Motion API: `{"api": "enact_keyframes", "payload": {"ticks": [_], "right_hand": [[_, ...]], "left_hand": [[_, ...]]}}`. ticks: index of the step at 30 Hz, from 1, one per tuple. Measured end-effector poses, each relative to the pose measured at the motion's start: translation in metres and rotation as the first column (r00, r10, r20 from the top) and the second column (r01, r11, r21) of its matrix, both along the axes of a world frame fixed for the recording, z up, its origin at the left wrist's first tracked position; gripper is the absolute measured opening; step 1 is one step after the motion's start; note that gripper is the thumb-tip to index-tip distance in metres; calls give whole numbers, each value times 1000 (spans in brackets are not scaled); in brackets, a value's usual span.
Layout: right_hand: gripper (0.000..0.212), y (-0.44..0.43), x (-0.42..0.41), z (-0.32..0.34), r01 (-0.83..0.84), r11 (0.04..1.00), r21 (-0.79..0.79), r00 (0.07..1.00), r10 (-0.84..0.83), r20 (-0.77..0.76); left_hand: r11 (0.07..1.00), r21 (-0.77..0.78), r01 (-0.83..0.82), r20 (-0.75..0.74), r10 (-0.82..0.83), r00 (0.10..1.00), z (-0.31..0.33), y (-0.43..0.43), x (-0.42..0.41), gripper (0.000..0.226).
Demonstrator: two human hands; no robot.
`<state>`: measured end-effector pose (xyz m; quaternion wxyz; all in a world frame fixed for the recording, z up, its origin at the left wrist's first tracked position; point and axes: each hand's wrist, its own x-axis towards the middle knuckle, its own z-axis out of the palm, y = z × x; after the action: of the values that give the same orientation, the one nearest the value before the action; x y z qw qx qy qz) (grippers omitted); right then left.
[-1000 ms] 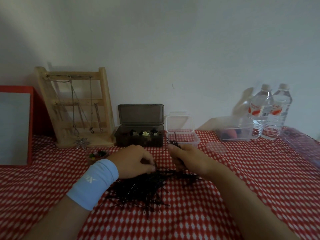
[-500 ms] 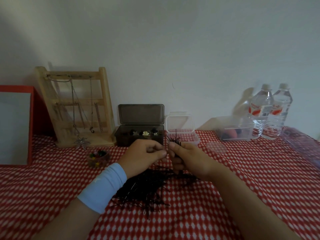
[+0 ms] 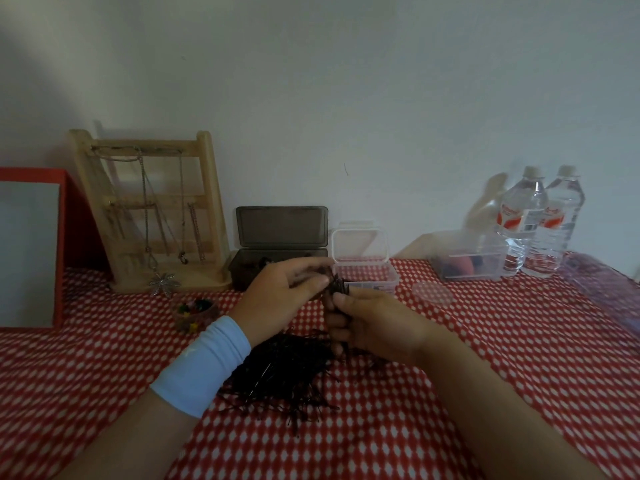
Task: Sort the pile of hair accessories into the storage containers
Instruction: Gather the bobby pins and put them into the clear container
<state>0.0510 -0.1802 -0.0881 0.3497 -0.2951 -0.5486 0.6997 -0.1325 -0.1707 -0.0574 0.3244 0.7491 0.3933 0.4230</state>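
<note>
1 pin bundle [image 3: 337, 287] stands upright in right hand [image 3: 374, 323].

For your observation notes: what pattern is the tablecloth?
The tablecloth is red with white diamonds, seen best in the head view.

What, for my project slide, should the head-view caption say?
Right hand grips a black hairpin bundle, left hand pinches its top, above the hairpin pile and before the open clear container.

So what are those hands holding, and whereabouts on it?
The right hand grips a bunch of black hairpins round its lower part; the left hand pinches its top ends.
</note>
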Motion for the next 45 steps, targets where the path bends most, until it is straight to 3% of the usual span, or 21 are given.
{"api": "enact_keyframes", "payload": {"ticks": [3,6,8,12,14,19,22,24,27,30,35,41,45], "right_hand": [[26,2,-1,1,49,998,28,999,-49,-13],[27,5,1,-4,80,995,65,994,-85,71],[26,9,0,-8,120,988,102,985,-131,116],[23,14,0,-9,260,951,169,949,-284,139],[24,11,-1,-8,254,953,167,948,-279,155],[21,3,-6,-5,149,982,118,970,-169,174],[23,0,-6,-2,158,981,115,962,-179,207],[23,0,-6,-2,153,981,119,961,-176,215],[23,1,-4,-1,134,987,94,977,-147,155],[24,-2,-2,2,99,993,70,988,-107,115],[17,-2,0,2,39,999,-13,991,-37,130],[19,-4,1,3,35,999,-16,995,-33,99],[17,-4,2,2,-6,999,-45,998,8,54]], "left_hand": [[999,-51,9,48,-6,999,-2,1,-2,41],[987,-160,-2,123,22,992,-4,3,-1,43],[979,-192,-60,151,90,984,-3,3,-2,36],[939,-333,-83,346,203,916,-5,4,-1,14],[928,-362,-88,379,232,896,-9,3,3,8],[950,-274,-150,357,245,901,-18,-3,13,8],[971,-139,-196,297,230,927,-20,0,12,24],[987,-102,-124,258,147,955,-20,2,10,37],[998,-41,-37,82,41,996,-23,2,10,38],[992,-106,61,-21,-64,998,-23,0,9,38],[986,-91,142,-11,-143,990,-14,-1,6,43],[990,-16,139,-276,-138,951,-11,1,0,39],[951,-147,270,-135,-290,947,-12,-2,0,44]]}}
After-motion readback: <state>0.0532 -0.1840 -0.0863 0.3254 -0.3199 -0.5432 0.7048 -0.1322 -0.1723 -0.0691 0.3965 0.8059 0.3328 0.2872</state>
